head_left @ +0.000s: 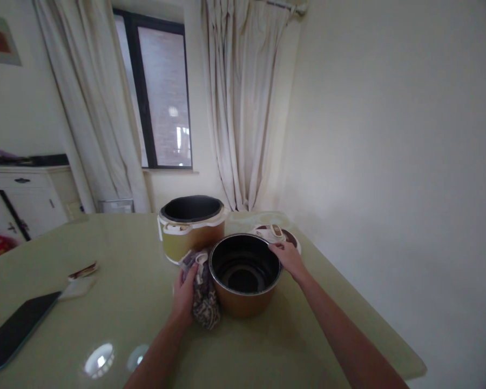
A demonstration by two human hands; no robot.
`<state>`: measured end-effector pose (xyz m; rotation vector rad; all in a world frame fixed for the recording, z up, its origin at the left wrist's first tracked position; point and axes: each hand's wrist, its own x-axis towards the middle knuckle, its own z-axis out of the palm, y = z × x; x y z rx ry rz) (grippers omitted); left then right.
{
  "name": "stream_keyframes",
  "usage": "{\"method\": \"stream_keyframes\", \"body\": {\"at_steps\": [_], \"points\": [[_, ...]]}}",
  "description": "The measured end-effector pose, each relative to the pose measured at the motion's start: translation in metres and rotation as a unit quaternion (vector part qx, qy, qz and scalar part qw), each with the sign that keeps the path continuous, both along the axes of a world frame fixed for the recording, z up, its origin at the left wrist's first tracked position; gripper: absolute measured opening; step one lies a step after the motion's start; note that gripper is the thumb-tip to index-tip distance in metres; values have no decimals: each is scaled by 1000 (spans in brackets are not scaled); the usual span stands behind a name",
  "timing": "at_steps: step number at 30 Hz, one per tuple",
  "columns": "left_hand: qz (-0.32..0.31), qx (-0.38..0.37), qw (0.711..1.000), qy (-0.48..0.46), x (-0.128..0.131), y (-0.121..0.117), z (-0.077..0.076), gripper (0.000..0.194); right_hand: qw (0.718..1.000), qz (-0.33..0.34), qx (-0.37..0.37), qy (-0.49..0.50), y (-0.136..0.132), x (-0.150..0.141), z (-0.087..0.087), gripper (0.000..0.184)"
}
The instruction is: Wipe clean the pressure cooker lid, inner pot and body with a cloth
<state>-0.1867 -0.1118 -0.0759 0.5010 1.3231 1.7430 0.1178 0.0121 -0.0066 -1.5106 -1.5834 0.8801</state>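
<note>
A copper-coloured inner pot with a dark inside stands on the pale green table. My right hand grips its far right rim. My left hand is closed round a clear bag of dark speckled beans that stands just left of the pot, touching it. Behind them sits an open cooker body, cream and gold with a black inside.
The cooker's lid lies at the back right, beside the wall. A dark flat tablet and a small packet lie at the left. A white cabinet, curtains and a window stand beyond the table.
</note>
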Motion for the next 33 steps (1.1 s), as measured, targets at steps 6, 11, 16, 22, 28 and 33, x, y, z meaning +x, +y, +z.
{"method": "stream_keyframes", "body": {"at_steps": [6, 11, 16, 22, 28, 33], "points": [[22, 12, 995, 100, 45, -47, -4, 43, 997, 38, 64, -33, -11, -12, -9, 45], [102, 136, 911, 377, 76, -80, -19, 43, 988, 51, 101, -102, -3, -17, -6, 56], [149, 232, 737, 617, 67, -74, 15, 33, 981, 38, 102, -159, -1, -17, -8, 60], [-95, 180, 577, 791, 63, -66, 99, 17, 972, 77, 113, -189, -1, -22, -7, 59], [-270, 197, 657, 676, 8, -38, 114, 25, 968, 112, 119, -193, 4, -20, -1, 58], [-172, 218, 775, 568, -24, -30, 89, 27, 967, 120, 128, -184, 12, -24, 1, 60]]}}
